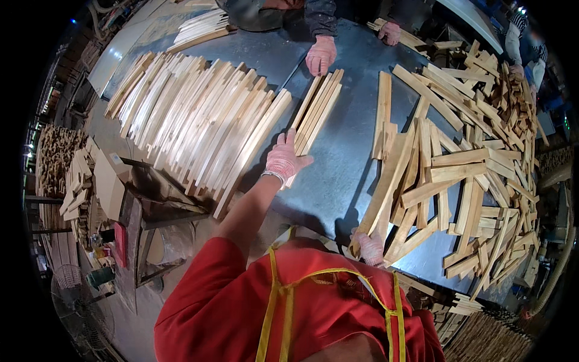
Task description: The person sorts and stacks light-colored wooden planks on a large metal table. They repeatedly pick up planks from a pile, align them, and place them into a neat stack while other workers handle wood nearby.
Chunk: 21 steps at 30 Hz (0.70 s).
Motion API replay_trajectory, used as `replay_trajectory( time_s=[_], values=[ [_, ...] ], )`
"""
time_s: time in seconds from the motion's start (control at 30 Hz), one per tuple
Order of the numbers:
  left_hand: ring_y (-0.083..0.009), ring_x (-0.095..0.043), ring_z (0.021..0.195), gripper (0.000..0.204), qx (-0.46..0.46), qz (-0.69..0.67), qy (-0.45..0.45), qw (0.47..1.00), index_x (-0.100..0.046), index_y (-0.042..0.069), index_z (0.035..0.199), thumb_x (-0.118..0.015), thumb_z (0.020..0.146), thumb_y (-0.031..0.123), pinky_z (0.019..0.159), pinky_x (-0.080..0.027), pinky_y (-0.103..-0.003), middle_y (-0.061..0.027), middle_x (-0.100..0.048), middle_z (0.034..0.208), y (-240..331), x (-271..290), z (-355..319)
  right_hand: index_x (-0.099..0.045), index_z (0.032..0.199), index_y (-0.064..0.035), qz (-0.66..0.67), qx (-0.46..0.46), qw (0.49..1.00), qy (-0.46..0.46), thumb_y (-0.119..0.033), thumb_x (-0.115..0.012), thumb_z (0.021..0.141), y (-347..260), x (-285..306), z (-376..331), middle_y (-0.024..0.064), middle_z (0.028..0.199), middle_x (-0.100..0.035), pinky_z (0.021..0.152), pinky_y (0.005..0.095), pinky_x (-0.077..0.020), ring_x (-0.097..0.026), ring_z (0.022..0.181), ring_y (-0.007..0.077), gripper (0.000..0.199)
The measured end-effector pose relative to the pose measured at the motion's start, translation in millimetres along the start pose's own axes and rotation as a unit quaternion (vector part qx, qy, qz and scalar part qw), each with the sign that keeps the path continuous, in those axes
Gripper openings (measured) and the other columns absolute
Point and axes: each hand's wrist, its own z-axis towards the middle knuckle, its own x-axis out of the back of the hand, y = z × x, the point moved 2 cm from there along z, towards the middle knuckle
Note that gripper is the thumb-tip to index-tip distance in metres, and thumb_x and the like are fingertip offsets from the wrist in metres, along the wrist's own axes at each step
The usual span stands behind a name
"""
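My left hand (286,158), in a pinkish-white knit glove, lies with fingers stretched and thumb apart on the near part of a small bundle of wooden slats (319,111). These slats are side by side on the metal tabletop (338,163). My right hand (370,247), gloved alike, is closed round the near end of a long wooden slat (389,184) at the table's front edge. Its fingers are partly hidden. To the left, a wide row of pale slats (193,120) lies closely packed. A loose heap of slats (464,163) covers the table's right side.
Across the table, another person's gloved hand (321,55) touches the bundle's far end. A second gloved hand (390,34) rests farther right. Another slat stack (199,29) lies far left. A wooden stand (139,241) and a fan (75,301) are at lower left.
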Motion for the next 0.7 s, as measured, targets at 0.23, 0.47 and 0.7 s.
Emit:
replay_trajectory(
  time_s=[0.23, 0.47, 0.7],
  values=[
    [-0.0424, -0.060, 0.131, 0.099, 0.008, -0.132, 0.024, 0.991, -0.024, 0.013, 0.165, -0.073, 0.089, 0.051, 0.109, -0.050, -0.049, -0.0250, -0.042, 0.160, -62.9, -0.7, -42.2, -0.063, 0.130, -0.0005, -0.233, -0.060, 0.971, 0.004, -0.022, -0.069, 0.093, -19.7, -56.3, -26.3, 0.0098, 0.102, -0.074, 0.084, 0.0373, -0.0543, -0.068, 0.091, 0.0234, 0.043],
    [-0.0447, -0.056, 0.135, 0.075, -0.104, -0.199, -0.005, 0.975, -0.045, 0.012, 0.156, -0.072, 0.093, 0.041, 0.112, -0.047, -0.049, -0.0243, -0.051, 0.154, -121.5, 10.8, -127.0, -0.051, 0.152, -0.0005, -0.165, 0.024, 0.985, 0.046, -0.029, -0.071, 0.094, -5.5, -78.7, -25.8, 0.0144, 0.121, -0.070, 0.097, 0.0376, -0.0515, -0.065, 0.107, 0.0250, 0.067],
    [-0.0442, -0.060, 0.128, 0.074, -0.207, -0.135, -0.124, 0.961, -0.049, 0.008, 0.152, -0.074, 0.091, 0.041, 0.105, -0.053, -0.047, -0.0241, -0.056, 0.146, -174.0, -8.1, -203.7, -0.038, 0.161, 0.0004, -0.016, 0.292, 0.954, 0.068, -0.025, -0.075, 0.100, -199.3, -112.7, -131.2, 0.0136, 0.145, -0.059, 0.116, 0.0387, -0.0425, -0.057, 0.133, 0.0254, 0.076]
  ],
)
